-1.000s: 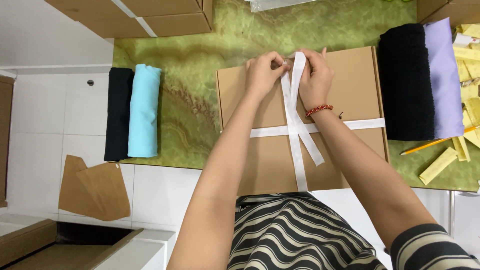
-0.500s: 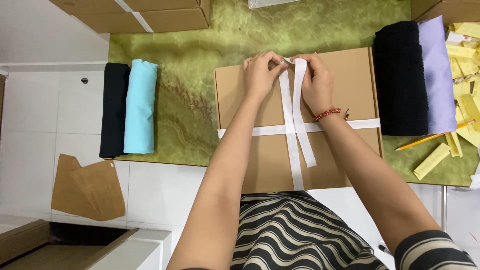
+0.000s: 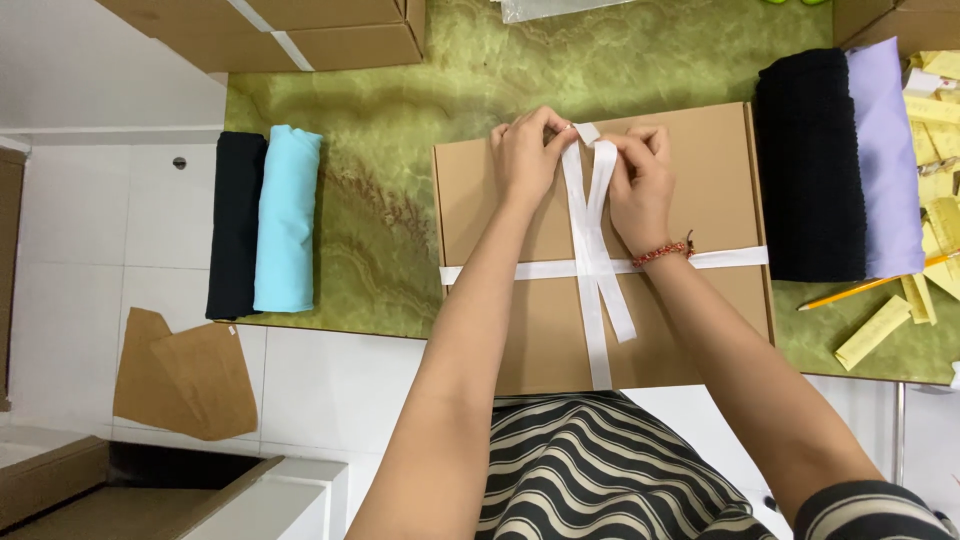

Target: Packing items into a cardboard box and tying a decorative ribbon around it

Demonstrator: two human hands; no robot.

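A flat brown cardboard box point(image 3: 700, 180) lies on the green marbled table point(image 3: 400, 150) in front of me. White ribbon point(image 3: 590, 250) crosses it lengthwise and sideways, meeting near the middle, with a loose tail hanging toward me. At the box's far edge my left hand point(image 3: 525, 155) and my right hand point(image 3: 640, 175) both pinch the ribbon's upper ends, which form a narrow loop between my fingers. A red beaded bracelet sits on my right wrist.
Folded black cloth point(image 3: 235, 225) and light blue cloth point(image 3: 288, 215) lie at the table's left. Black point(image 3: 808, 165) and lilac point(image 3: 885, 160) folded cloths lie right of the box, then yellow paper strips point(image 3: 935, 110) and a pencil point(image 3: 870, 290). Cardboard boxes point(image 3: 300, 30) stand behind; cardboard scraps point(image 3: 180, 375) on the floor.
Both hands stay at the far edge of the box, working the ribbon ends closer together. The loose tail lies straighter over the box.
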